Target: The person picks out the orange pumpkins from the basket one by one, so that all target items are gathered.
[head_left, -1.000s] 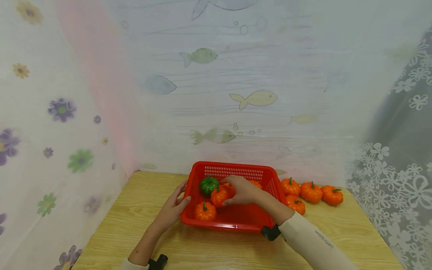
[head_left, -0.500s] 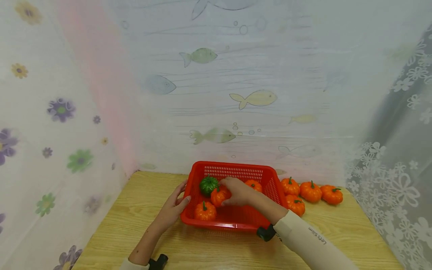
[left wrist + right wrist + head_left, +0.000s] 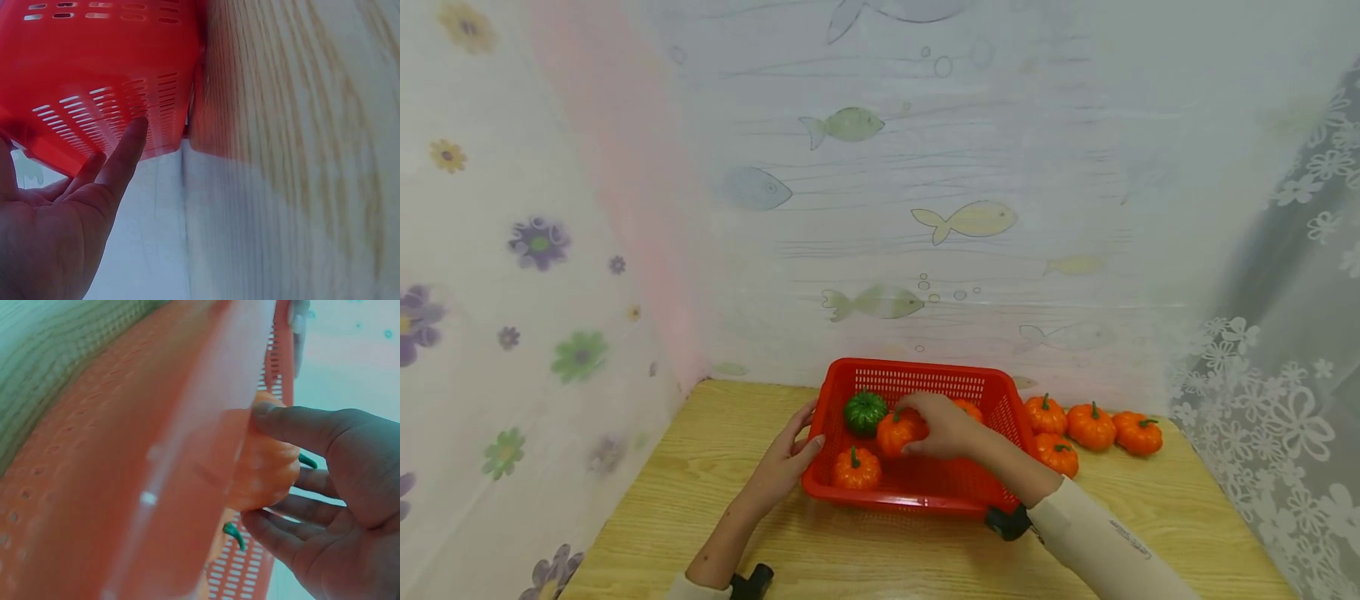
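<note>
In the head view, a red plastic basket [image 3: 917,502] with slotted walls stands on the table. My right hand [image 3: 946,427] reaches into it and grips an orange toy pumpkin [image 3: 897,433], thumb on one side and fingers on the other in the right wrist view. A green toy pumpkin [image 3: 865,412] lies behind it to the left, and another orange pumpkin [image 3: 856,471] sits at the front left corner. Part of a further orange pumpkin [image 3: 970,409] shows behind my right hand. My left hand [image 3: 784,462] holds the basket's left side, fingers [image 3: 128,153] along the outer wall.
Several orange pumpkins [image 3: 1092,427] sit on the wooden table [image 3: 662,500] just right of the basket. A patterned curtain [image 3: 775,333] hangs behind the table's back edge. Dark wrist-camera mounts [image 3: 1009,523] are worn on both wrists.
My right hand shifts slightly left, then back right, and the gripped pumpkin now sits a little further right. The left hand and the basket stay in place.
</note>
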The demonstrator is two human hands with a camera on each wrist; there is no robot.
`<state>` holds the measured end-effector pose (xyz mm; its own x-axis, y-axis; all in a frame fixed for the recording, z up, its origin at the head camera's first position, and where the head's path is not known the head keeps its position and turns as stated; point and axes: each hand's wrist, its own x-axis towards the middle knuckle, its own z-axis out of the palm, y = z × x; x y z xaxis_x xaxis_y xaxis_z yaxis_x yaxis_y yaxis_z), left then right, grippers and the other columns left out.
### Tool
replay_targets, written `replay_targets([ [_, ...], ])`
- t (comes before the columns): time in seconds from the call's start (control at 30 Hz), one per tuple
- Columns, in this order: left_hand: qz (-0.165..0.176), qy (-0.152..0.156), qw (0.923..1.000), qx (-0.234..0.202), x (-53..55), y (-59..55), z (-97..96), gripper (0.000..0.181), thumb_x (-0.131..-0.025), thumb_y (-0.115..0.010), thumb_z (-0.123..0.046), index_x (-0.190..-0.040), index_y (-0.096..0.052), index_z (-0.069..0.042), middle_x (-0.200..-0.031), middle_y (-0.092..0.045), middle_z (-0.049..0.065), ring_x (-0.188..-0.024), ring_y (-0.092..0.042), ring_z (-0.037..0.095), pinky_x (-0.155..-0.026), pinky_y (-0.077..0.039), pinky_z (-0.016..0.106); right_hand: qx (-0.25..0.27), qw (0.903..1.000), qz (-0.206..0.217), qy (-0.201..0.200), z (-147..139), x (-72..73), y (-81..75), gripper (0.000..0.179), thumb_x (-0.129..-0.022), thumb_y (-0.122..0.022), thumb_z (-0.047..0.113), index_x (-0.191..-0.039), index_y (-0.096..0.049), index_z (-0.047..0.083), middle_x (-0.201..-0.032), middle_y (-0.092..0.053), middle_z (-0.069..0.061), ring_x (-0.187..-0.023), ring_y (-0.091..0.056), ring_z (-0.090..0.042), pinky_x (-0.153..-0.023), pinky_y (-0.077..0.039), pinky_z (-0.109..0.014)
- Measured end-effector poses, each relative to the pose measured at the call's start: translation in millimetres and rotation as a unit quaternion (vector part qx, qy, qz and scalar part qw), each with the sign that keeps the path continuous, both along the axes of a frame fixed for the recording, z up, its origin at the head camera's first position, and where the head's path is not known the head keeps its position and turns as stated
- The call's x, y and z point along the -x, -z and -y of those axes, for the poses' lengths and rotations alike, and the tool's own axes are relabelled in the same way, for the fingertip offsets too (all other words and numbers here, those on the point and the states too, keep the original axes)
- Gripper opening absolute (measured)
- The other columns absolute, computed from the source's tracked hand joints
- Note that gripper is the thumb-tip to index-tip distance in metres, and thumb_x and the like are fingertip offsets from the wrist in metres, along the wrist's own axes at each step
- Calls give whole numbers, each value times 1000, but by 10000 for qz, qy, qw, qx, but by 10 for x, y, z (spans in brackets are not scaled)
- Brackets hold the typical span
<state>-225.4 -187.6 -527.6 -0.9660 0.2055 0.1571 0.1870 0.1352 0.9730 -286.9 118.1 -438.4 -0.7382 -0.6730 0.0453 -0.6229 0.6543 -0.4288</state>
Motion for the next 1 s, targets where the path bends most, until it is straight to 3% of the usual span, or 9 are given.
replay_targets([
  [0.2,-23,-5,10000,14,8,6,5,66,-112,-58,-26,-170,-25,-23,-165,-37,18,-136,-57,45,-96,-62,41,256,9995,-159,34,-130,-111,-57,56,-88,-90,22,-134,-65,4,-134,-66,-10,-129,-60,-34,-110,-50,-53],
  [0.63,-25,55,10000,-69,15,21,10,67,-112,-58,-27,-170,-25,-22,-166,-36,17,-137,-56,45,-96,-61,43,696,9955,-228,600,-474,-330,-159,67,-85,-91,25,-142,-62,8,-136,-65,-4,-120,-63,-27,-103,-55,-50],
  [1.0,-40,-20,10000,-24,20,26,5,67,-111,-59,-24,-169,-26,-21,-165,-37,17,-138,-56,45,-97,-61,43,1138,9876,-343,1028,-883,-509,-222,70,-86,-91,23,-146,-59,7,-140,-63,-8,-122,-64,-30,-103,-56,-53],
])
